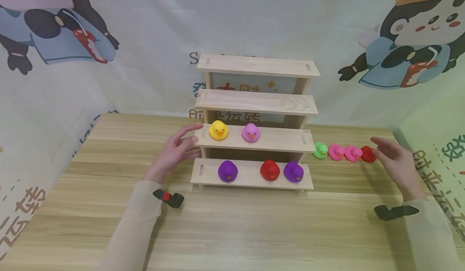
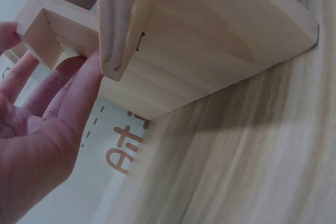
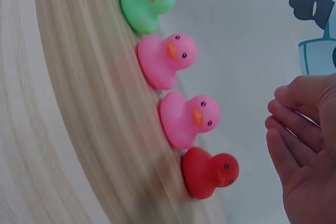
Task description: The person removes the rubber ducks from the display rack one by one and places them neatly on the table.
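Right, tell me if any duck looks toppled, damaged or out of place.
No duck looks toppled or damaged. One mild oddity, on the lowest step: the red duck sits close to the right purple duck but well apart from the left purple duck, so the spacing looks uneven.

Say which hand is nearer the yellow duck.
Left. The left hand is at the left end of the shelf bearing the yellow duck; the right hand is well to its right, by the red duck on the table.
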`<state>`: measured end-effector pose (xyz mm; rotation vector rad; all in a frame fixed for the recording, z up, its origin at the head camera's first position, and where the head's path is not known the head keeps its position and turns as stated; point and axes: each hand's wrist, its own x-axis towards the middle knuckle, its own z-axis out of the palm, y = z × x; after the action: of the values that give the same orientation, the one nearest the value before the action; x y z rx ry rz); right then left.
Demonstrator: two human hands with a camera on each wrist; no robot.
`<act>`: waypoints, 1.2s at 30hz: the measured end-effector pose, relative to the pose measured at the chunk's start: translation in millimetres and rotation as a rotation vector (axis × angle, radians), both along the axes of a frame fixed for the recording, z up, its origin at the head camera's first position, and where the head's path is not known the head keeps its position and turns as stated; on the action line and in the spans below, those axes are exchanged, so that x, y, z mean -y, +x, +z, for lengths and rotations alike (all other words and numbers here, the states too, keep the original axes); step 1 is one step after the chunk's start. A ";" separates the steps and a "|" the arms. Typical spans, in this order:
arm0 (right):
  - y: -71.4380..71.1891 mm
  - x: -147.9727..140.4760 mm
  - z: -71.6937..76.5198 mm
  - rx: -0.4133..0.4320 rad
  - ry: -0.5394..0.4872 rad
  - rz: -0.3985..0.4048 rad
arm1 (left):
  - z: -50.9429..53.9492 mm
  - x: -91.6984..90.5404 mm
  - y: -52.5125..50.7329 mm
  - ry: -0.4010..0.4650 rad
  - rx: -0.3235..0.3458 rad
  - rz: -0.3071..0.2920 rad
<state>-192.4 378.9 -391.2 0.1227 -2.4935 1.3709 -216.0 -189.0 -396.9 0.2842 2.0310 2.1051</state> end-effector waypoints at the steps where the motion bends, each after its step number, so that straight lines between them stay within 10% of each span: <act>1: -0.1 1.8 1.1 -0.001 0.003 0.003 | 0.2 -0.1 0.0 -0.001 0.001 0.000; 36: 5.9 74.4 25.9 -0.060 -0.009 0.213 | -0.2 -0.1 -0.2 0.013 -0.005 -0.006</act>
<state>-186.5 304.5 -365.3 0.4325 -2.4820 1.4357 -216.2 -188.8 -397.1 0.2969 2.0173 2.1170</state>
